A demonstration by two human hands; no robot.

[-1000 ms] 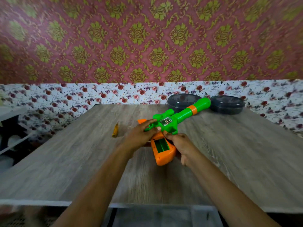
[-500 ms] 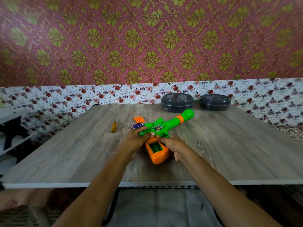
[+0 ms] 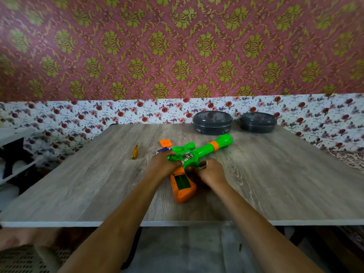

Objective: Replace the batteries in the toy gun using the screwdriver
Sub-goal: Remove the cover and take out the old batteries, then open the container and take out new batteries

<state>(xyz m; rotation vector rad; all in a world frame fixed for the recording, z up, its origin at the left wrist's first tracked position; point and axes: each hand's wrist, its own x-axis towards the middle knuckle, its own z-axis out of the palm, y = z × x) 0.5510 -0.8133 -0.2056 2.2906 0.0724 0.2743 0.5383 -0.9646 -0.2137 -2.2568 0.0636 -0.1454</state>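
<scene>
The green toy gun (image 3: 199, 152) with an orange stock lies across the wooden table (image 3: 78, 184), barrel pointing to the far right. The battery bay (image 3: 182, 182) in the stock is uncovered and looks green inside. My left hand (image 3: 164, 164) grips the gun's rear body. My right hand (image 3: 211, 171) holds the gun at its underside, near the grip. The orange battery cover (image 3: 165, 143) lies flat just beyond the gun. A purple battery (image 3: 162, 150) rests by my left fingers. The yellow-handled screwdriver (image 3: 135, 152) lies alone to the left.
Two dark round lidded containers (image 3: 212, 123) (image 3: 258, 122) stand at the table's far edge against the floral wall. A white shelf unit (image 3: 11, 154) stands to the left of the table. The near table edge (image 3: 177, 223) runs across the view below my forearms.
The gun has come down from a raised tilt to rest lower on the table. The view pulled back, showing the orange cover and purple battery beyond my left hand.
</scene>
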